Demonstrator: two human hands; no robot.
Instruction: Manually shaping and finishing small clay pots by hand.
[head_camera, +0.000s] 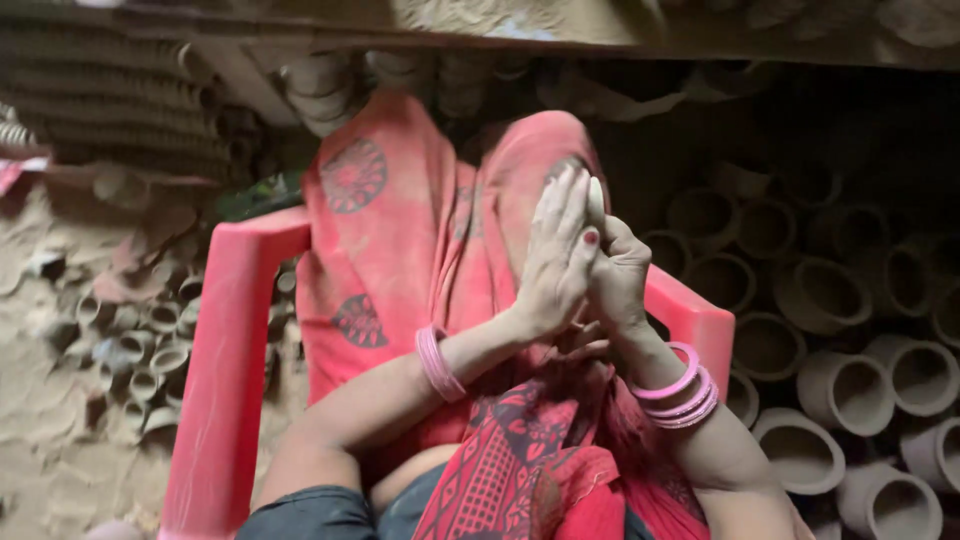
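Observation:
I sit in a red plastic chair (225, 380), and an orange-red patterned cloth (400, 230) covers my knees. My left hand (555, 265) and my right hand (622, 275) are pressed palm to palm above my lap, fingers straight and pointing away from me. A small pale smooth piece (596, 195) sticks out between the fingertips; I cannot tell what it is. Pink bangles (435, 362) ring my left wrist, and more pink bangles (685, 395) ring my right wrist. My left thumbnail is painted red.
Several unfired clay pots (845, 385) lie stacked on their sides to the right, mouths toward me. Small clay cups (150, 345) lie on the sandy ground to the left. Rows of stacked clay ware (110, 90) run along the top left.

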